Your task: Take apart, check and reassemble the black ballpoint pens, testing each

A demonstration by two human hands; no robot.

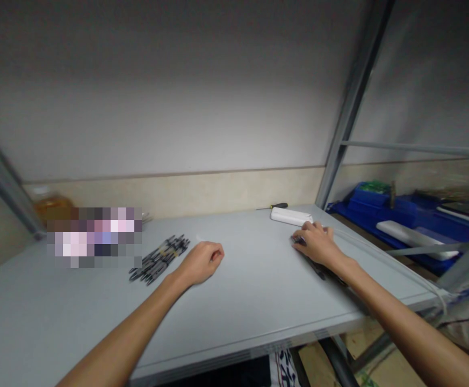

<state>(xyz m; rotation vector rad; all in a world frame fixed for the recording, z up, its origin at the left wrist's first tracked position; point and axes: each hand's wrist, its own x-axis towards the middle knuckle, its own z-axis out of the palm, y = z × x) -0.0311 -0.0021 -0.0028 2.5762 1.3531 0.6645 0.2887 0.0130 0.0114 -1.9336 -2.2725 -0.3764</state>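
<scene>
On the grey table, my left hand (pixel 202 263) rests with its fingers curled in; whatever they may hold is hidden. Just left of it lies a pile of black and grey pens (pixel 159 260), mostly side by side at a slant. Further right, my right hand (pixel 318 246) reaches over some dark pens (pixel 317 269), its fingers bent down and closed around the far end of at least one. The hand and forearm cover much of these pens.
Behind my right hand sit a white power strip (pixel 291 216) with a cable and a screwdriver (pixel 279 206). A blurred-out patch (pixel 97 236) and an amber container (pixel 52 209) stand at the left. Metal posts (pixel 345 118) rise at the sides; blue trays (pixel 383 207) lie beyond the right one.
</scene>
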